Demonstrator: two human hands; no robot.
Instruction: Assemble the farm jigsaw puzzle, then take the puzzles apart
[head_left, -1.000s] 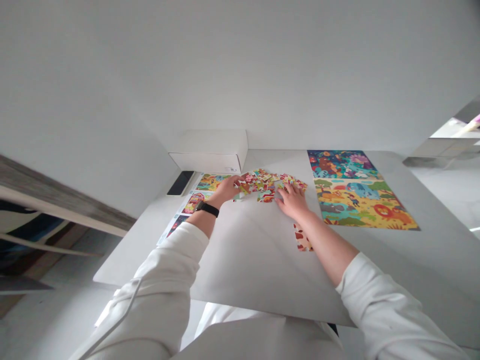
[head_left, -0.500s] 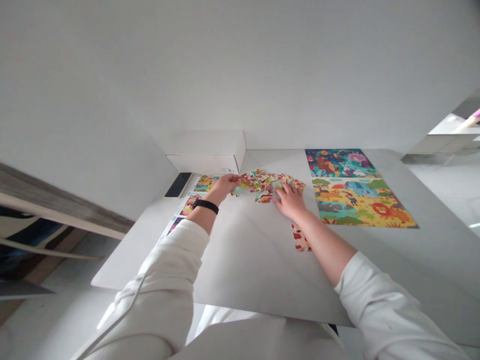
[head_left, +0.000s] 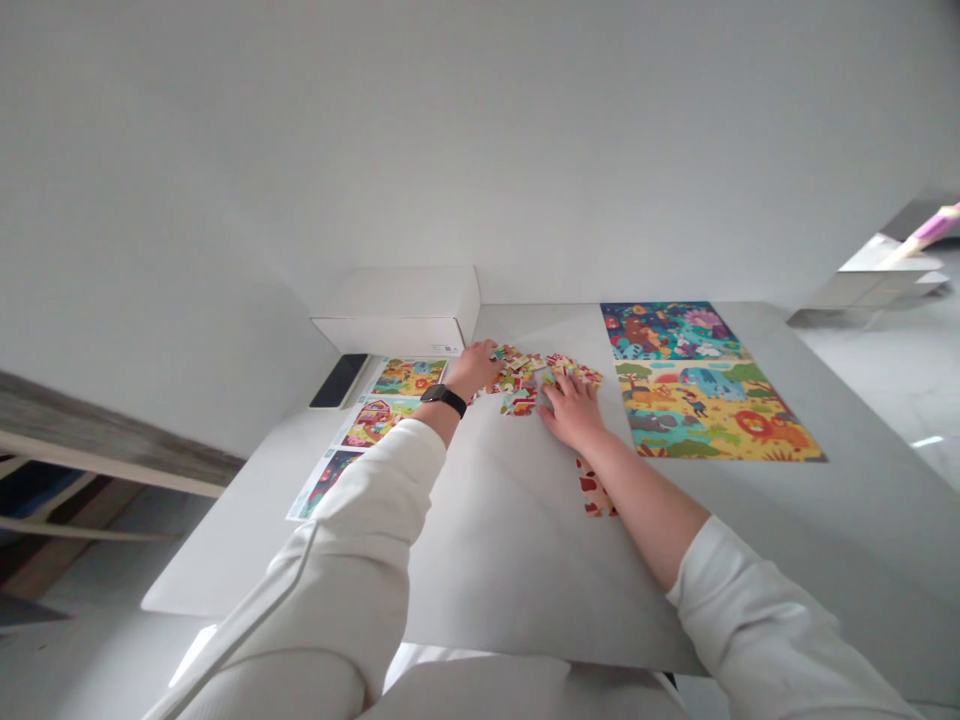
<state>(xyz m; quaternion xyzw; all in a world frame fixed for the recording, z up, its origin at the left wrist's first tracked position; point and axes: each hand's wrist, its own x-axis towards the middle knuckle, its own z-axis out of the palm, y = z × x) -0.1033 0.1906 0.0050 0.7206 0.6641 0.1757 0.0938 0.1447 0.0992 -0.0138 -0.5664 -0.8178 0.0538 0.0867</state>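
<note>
A heap of colourful jigsaw puzzle pieces point(head_left: 519, 372) lies on the table in front of the white box. At the heap's left side, my left hand point(head_left: 474, 368) has its fingers curled together, with a small puzzle piece point(head_left: 496, 353) partly showing at the fingertips. My right hand point(head_left: 573, 408) rests on the right part of the heap, palm down, fingers spread. Below its wrist lies a red-and-cream patterned joined strip point(head_left: 591, 488), partly hidden by my right forearm.
Two assembled animal puzzles, one dark point(head_left: 667, 330) and one yellow point(head_left: 712, 410), lie at the right. A white box point(head_left: 397, 310) stands against the wall. Left of my hands are a picture sheet point(head_left: 373, 418) and a phone point(head_left: 339, 381).
My left hand has moved right, further over the pieces, and its wrist has turned so the watch face shows. My right hand stays on the heap. The view has shifted slightly.
</note>
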